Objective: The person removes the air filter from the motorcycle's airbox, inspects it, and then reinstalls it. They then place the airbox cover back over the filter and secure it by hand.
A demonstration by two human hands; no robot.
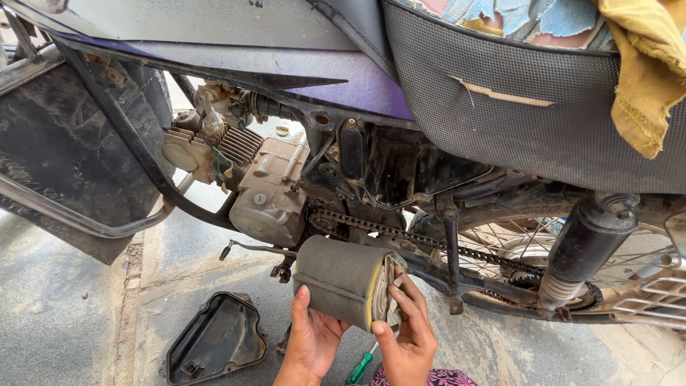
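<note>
I hold a grey foam air filter (339,277), a rounded block with a yellowish inner edge, in front of a motorcycle's engine area. My left hand (312,339) cups it from below and behind, thumb up along its side. My right hand (409,334) grips its open end, fingers on the metal frame at the filter's rim. Just above and behind the filter is the open, dark airbox cavity (400,168) under the seat, and the drive chain (400,234).
A black plastic side cover (214,342) lies on the concrete ground at lower left. A green-handled screwdriver (360,369) lies below my hands. The engine (268,193), rear shock (582,250), spoked rear wheel (529,246) and torn seat with a yellow rag (647,78) surround the work area.
</note>
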